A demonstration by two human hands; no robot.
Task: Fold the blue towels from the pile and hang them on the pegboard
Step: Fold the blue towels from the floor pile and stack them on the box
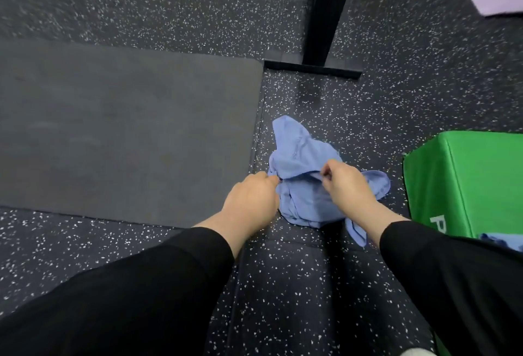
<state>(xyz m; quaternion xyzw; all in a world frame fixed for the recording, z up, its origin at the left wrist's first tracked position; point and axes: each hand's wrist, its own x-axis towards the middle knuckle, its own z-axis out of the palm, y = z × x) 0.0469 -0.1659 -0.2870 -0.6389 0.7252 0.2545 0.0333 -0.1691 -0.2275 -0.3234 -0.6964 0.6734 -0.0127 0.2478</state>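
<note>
Crumpled blue towel [304,183] on speckled floor [368,101]. Left hand [253,197] pinches its left edge; right hand [346,184] fingers [328,172] pinch the top fold.

Towel [307,169] at centre: plain light blue; a second blue cloth [502,239] at 4 o'clock. Floor [169,2]: dark charcoal, white-flecked; mat [119,129] at 9 o'clock, flat unpatterned grey. Box [481,180] at 3 o'clock: bright green, white lettering; sleeves [452,271] black; stand [325,16] at 12 o'clock black
</note>
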